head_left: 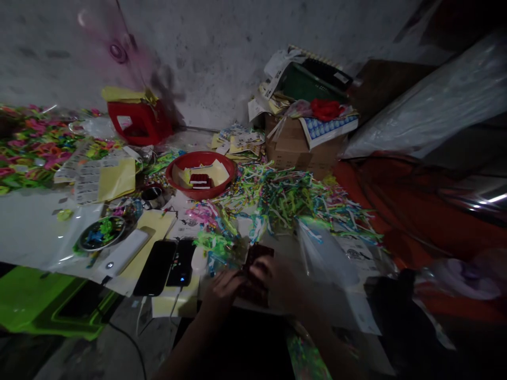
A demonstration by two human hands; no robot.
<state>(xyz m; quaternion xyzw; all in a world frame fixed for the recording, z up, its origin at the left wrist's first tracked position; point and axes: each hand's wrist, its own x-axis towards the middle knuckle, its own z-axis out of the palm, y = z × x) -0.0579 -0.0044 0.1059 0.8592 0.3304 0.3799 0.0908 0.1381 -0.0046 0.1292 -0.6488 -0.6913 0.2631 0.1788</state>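
Left hand (pixel 224 287): placed at dark-red item's (pixel 256 291) edge; grip cannot be told.
Right hand (pixel 273 272): placed over it; grip cannot be told.

dark red object (pixel 257 293) partly hidden by hands (pixel 271 272), fan blades (pixel 137 60) blurred, plastic-wrapped bundle (pixel 435 97) cut off

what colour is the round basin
The round basin is red, best seen in the head view.

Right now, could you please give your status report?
Right hand over dark-red rectangular piece, grip unclear. Left hand at its left edge. Thin multicoloured strands heaped beyond.
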